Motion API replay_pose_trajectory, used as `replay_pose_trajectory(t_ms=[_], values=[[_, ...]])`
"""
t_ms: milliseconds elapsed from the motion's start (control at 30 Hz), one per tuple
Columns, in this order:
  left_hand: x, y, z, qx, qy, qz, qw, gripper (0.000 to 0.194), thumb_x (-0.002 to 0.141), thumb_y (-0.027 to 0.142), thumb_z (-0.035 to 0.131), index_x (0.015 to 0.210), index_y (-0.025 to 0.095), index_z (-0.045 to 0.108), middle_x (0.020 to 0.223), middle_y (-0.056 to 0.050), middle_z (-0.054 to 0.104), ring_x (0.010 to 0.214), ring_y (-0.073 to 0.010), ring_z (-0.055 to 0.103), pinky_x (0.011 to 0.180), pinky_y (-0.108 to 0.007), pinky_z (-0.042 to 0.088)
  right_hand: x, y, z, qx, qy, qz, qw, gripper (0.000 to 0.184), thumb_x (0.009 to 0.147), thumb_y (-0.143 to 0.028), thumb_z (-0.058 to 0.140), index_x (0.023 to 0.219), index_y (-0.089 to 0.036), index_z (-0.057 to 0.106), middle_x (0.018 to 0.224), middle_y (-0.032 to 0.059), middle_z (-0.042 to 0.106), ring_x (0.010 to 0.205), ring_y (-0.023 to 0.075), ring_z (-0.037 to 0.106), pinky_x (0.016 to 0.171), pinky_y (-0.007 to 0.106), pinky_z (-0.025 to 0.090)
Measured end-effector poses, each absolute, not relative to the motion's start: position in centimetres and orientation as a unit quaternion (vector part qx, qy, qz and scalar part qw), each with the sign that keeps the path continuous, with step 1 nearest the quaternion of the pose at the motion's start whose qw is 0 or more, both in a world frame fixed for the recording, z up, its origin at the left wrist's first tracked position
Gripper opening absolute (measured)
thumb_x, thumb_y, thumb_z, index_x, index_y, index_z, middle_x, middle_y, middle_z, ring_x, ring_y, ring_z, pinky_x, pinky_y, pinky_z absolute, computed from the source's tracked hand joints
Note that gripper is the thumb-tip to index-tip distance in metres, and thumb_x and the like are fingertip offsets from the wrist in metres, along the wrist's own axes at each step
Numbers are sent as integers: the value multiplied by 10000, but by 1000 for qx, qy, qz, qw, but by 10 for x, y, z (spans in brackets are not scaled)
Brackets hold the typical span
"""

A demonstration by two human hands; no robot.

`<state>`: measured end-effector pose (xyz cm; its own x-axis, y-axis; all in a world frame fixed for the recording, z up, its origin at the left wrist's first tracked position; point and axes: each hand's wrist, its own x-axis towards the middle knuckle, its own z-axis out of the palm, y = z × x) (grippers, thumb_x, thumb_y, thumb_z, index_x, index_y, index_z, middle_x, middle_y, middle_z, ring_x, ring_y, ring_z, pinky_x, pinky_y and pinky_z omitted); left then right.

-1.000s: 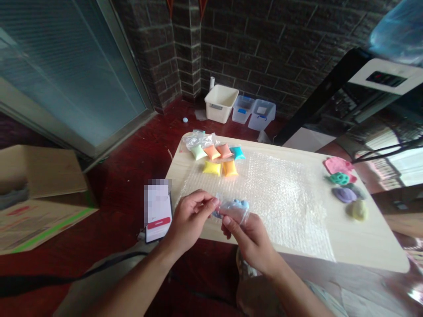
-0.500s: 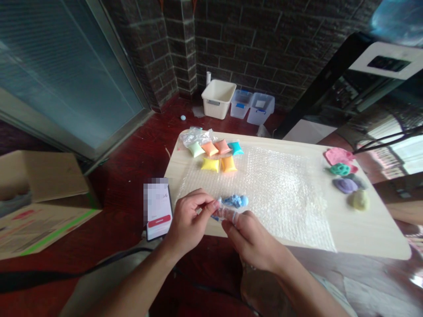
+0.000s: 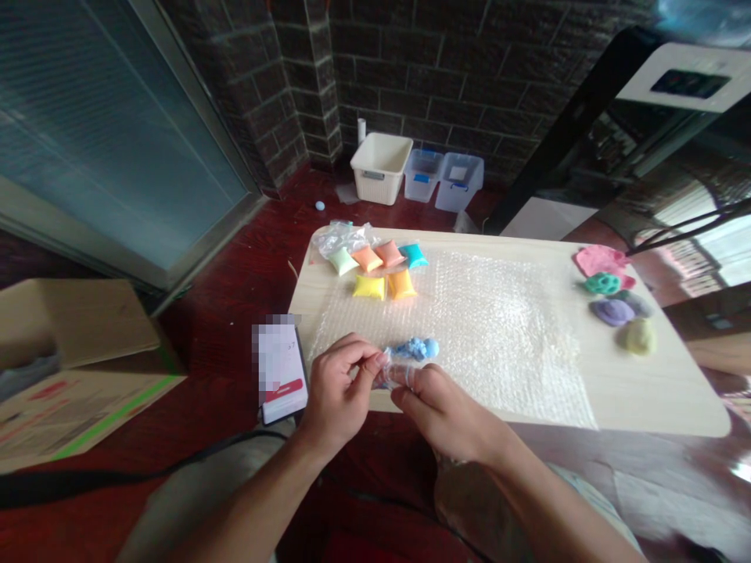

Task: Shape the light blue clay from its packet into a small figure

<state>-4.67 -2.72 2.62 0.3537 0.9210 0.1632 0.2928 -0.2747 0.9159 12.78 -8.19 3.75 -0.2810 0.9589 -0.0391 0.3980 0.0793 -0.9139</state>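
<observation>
Between my two hands, over the near edge of the table, is a crumpled clear plastic wrapper with bits of blue in it. The fingertips of my left hand pinch its left end. My right hand is closed on the other end. Just beyond them, a lumpy piece of light blue clay lies on the bubble wrap. Farther back sit several small pillow packets, among them a yellow packet, an orange packet and a teal packet.
Clay lumps, including a pink one and a purple one, lie on the table's right side. A phone is at the left, near an open cardboard box. Bins stand on the floor by the wall.
The view has shifted slightly. Both hands keep hold of the wrapper, with my right hand turned a little and slightly nearer the left.
</observation>
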Motion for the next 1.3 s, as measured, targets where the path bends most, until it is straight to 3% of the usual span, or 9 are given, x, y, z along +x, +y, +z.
replay_pose_trajectory(t_ms=[100,200,333,733,933,1100,1167,1300], values=[[-47,-26,25,678,429,374,466,318,994,299,618,698,183,631,733,-19,592,715,-168,584,665,-280,438,124,-82,31,-495,-609,518,340,222,958,-126,501,917,-185,711,711,-16,626,662,140,558,630,270,458],[-51,-22,22,618,420,366,555,286,1006,363,608,785,185,645,769,-13,585,725,-164,574,651,-273,447,122,-82,25,-464,-497,623,387,306,971,-203,434,1013,-169,735,503,-78,482,429,102,403,439,216,343],[-61,-19,21,564,383,331,652,267,1039,411,537,906,196,622,777,-4,589,705,-160,558,622,-273,445,127,-80,27,-460,-403,658,439,382,931,-268,463,1154,-114,732,435,-90,486,341,87,333,383,210,277],[-64,-17,23,695,393,266,539,338,1097,442,422,880,210,536,787,15,564,760,-151,551,725,-288,405,129,-83,22,-464,-363,687,425,447,904,-248,490,1271,-89,690,425,-77,535,324,87,370,369,187,298],[-62,-22,24,691,397,258,547,356,1106,456,373,870,220,500,796,19,526,762,-158,527,733,-299,392,130,-80,20,-449,-342,696,444,422,937,-274,509,1298,-123,667,436,-82,562,317,85,387,355,170,301],[-65,-21,19,669,414,255,562,371,1074,485,439,815,223,483,738,31,443,695,-157,447,645,-290,353,128,-78,24,-452,-360,709,405,431,928,-312,495,1290,-136,652,457,-83,570,324,83,408,342,160,278],[-64,-20,14,672,424,255,552,380,1065,498,445,805,224,484,725,33,434,686,-158,449,626,-286,347,127,-77,23,-459,-380,702,390,416,953,-345,518,1305,-153,628,493,-90,573,360,85,454,365,159,326],[-61,-21,8,688,432,266,519,386,1055,508,442,797,226,493,691,39,415,656,-157,449,600,-282,340,127,-77,19,-480,-450,644,390,333,962,-221,544,1276,-165,638,493,-116,520,397,67,445,413,146,362]])
